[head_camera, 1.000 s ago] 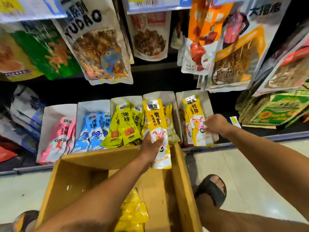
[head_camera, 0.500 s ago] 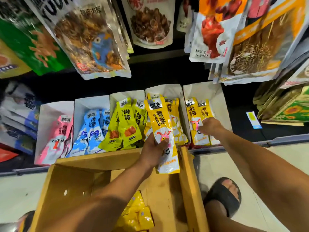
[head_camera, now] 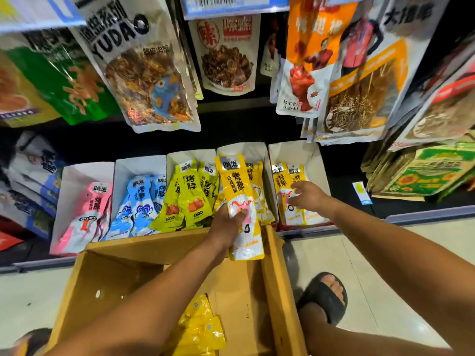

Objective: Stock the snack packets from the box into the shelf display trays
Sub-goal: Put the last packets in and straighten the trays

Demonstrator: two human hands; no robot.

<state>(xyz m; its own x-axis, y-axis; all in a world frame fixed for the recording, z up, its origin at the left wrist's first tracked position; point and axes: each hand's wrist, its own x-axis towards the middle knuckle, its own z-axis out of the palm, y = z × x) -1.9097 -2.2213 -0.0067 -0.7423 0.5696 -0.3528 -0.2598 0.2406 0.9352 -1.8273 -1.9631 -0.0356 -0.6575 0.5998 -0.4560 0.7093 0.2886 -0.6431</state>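
Mid-stocking: left hand (head_camera: 226, 223) fingers curled round yellow packet (head_camera: 237, 186), above box (head_camera: 164, 249) rim. Right hand (head_camera: 309, 195) fingers loose, probably empty, at end tray (head_camera: 291, 152). Next: slot packet upright into tray.

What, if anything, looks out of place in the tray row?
Only the lime-green packets: they fan out askew, the leftmost slanting toward the blue packets. Nothing looks spilled or torn. The orange-yellow packet over the trays is simply held in the left hand.
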